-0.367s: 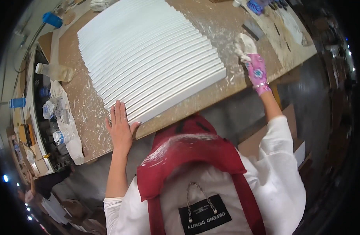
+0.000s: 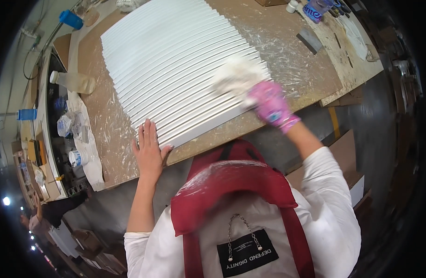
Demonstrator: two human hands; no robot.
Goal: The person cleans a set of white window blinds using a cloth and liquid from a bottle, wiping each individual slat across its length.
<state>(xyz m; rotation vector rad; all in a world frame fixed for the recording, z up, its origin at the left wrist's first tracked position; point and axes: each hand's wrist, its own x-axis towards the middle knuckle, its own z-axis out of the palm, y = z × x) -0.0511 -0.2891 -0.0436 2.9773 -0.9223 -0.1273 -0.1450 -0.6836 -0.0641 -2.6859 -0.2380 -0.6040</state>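
Observation:
White slats [image 2: 176, 60] lie packed side by side on the workbench, their ends stepping unevenly along both sides. My bare left hand [image 2: 150, 146] rests at the near left corner, fingers lying over the slat ends and the thumb apart at the front edge. On my right hand [image 2: 271, 104] is a pink patterned glove. It grips a white cloth [image 2: 236, 76], which is smeared by motion and lies over the near right part of the slats. The gloved fingers are partly hidden by the cloth and blur.
The brown board [image 2: 315, 76] under the slats is spattered white. A grey block [image 2: 309, 41] lies to the right, a purple package [image 2: 317, 10] beyond it. At left are a cloudy bottle [image 2: 76, 82], a white tub [image 2: 76, 158] and a blue cup [image 2: 71, 19]. Another person [image 2: 48, 215] is at far left.
My right hand has swung left with the cloth, from the board beside the slats onto the near right slats. My left hand keeps its place at the near left corner.

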